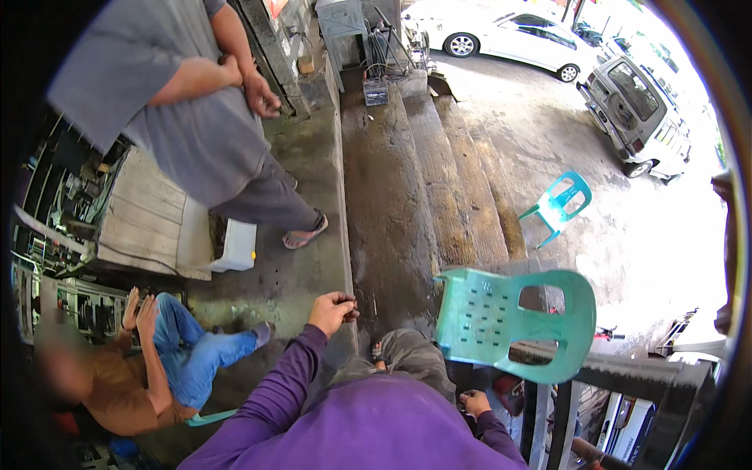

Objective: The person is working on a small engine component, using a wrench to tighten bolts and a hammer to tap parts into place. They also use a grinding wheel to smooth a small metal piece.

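My left hand (pixel 333 312) is raised out in front of me in its purple sleeve, fingers curled and pinched round something too small to make out. Below it are my legs and a sandaled foot. My right hand (pixel 475 403) hangs low by my right hip, its fingers curled, with whatever it may hold hidden. A green plastic chair (pixel 478 325) with a slotted seat stands just to my right, between my hands and the steps, touching neither hand.
A standing person (pixel 196 133) and a seated person (pixel 117 376) are at left, near a bench (pixel 145 211) and white container (pixel 237 243). Concrete steps (pixel 450 188) lead toward a teal chair (pixel 560 204) and two parked vehicles (pixel 501 35). A metal railing (pixel 611 376) is at lower right.
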{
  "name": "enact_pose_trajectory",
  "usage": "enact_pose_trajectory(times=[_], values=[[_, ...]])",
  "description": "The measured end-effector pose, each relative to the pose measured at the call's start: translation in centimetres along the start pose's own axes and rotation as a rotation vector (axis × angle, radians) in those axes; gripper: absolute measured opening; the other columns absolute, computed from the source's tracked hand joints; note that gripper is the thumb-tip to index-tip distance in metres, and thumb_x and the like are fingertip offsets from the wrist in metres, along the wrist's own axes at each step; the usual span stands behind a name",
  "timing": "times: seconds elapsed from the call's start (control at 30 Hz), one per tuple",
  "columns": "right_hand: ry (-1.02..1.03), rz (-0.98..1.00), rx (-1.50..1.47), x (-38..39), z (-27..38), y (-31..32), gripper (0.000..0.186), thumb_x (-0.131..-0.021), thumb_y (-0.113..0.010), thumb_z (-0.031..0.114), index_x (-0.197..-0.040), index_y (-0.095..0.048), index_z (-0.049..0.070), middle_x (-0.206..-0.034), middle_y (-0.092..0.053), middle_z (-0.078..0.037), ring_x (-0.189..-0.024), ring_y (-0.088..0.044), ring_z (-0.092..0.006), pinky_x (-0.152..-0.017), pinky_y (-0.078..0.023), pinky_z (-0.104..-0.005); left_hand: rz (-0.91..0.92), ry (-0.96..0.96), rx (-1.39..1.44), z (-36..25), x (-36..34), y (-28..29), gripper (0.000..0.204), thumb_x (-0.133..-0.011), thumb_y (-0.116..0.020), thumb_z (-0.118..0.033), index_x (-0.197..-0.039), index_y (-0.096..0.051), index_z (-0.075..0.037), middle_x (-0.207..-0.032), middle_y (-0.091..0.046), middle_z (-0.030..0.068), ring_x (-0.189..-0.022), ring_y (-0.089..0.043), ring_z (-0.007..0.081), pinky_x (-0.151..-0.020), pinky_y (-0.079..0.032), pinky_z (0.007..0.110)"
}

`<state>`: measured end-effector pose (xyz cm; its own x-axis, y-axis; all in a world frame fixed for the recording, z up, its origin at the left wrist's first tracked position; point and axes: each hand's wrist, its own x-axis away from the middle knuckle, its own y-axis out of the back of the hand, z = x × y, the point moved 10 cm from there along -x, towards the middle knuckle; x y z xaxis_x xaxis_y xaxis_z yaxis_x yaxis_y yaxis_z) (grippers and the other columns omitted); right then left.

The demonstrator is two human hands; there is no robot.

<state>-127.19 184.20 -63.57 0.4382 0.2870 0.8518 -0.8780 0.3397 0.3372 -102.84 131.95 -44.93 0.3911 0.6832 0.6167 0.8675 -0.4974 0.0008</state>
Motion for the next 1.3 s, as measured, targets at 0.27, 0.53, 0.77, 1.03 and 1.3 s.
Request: enact_pose_trajectory(times=[0.27, 0.53, 0.77, 1.03, 1.3], values=[[0.422, -0.093, 0.156, -19.8, 33.3, 7.2, 0.032, -0.094, -0.073, 0.025, -0.102, -0.074, -0.006, -0.083, -0.076, -0.015, -0.074, -0.072, -0.0209, -0.069, -0.057, -0.0398, -0.004, -0.062, 0.042, -12.9, -21.3, -2.8, 0.008, -0.101, -0.067, -0.004, -0.104, -0.071, 0.002, -0.093, -0.075, 0.009, -0.075, -0.075, 0.0167, -0.064, -0.061, 0.031], [0.649, -0.142, 0.402, -36.7, 74.6, 16.3, 0.037, -0.094, -0.074, 0.03, -0.109, -0.077, -0.004, -0.077, -0.075, -0.018, -0.065, -0.074, -0.0234, -0.065, -0.058, -0.0391, -0.181, 0.048, 0.217, -22.8, -32.5, -0.5, 0.011, -0.095, -0.07, 0.004, -0.102, -0.063, 0.0, -0.094, -0.073, 0.0115, -0.079, -0.077, 0.0213, -0.067, -0.065, 0.035], [0.859, -0.05, 0.477, -43.3, 101.2, 14.3, 0.041, -0.093, -0.071, 0.034, -0.108, -0.075, -0.004, -0.097, -0.076, -0.028, -0.097, -0.075, -0.043, -0.086, -0.059, -0.0461, -0.305, 0.062, 0.441, -28.7, -48.4, 2.7, 0.014, -0.094, -0.07, 0.003, -0.093, -0.057, -0.003, -0.086, -0.071, 0.0126, -0.075, -0.078, 0.0247, -0.063, -0.064, 0.038], [0.736, 0.065, 0.786, -52.7, 109.3, 13.4, 0.033, -0.094, -0.074, 0.026, -0.107, -0.078, -0.004, -0.088, -0.079, -0.017, -0.074, -0.077, -0.0232, -0.069, -0.061, -0.0376, -0.399, -0.013, 0.631, -42.7, -66.1, 8.4, 0.017, -0.096, -0.066, 0.003, -0.114, -0.067, 0.001, -0.093, -0.072, 0.0089, -0.079, -0.077, 0.0215, -0.07, -0.064, 0.036], [0.699, 0.309, 0.953, -66.4, 131.6, 3.6, 0.025, -0.094, -0.073, 0.021, -0.101, -0.079, -0.002, -0.09, -0.08, -0.014, -0.077, -0.077, -0.0227, -0.07, -0.062, -0.0373, -0.6, -0.065, 0.684, -48.7, -74.8, 20.0, 0.017, -0.096, -0.074, -0.003, -0.111, -0.071, 0.005, -0.092, -0.074, 0.0086, -0.078, -0.074, 0.0159, -0.07, -0.062, 0.031]])
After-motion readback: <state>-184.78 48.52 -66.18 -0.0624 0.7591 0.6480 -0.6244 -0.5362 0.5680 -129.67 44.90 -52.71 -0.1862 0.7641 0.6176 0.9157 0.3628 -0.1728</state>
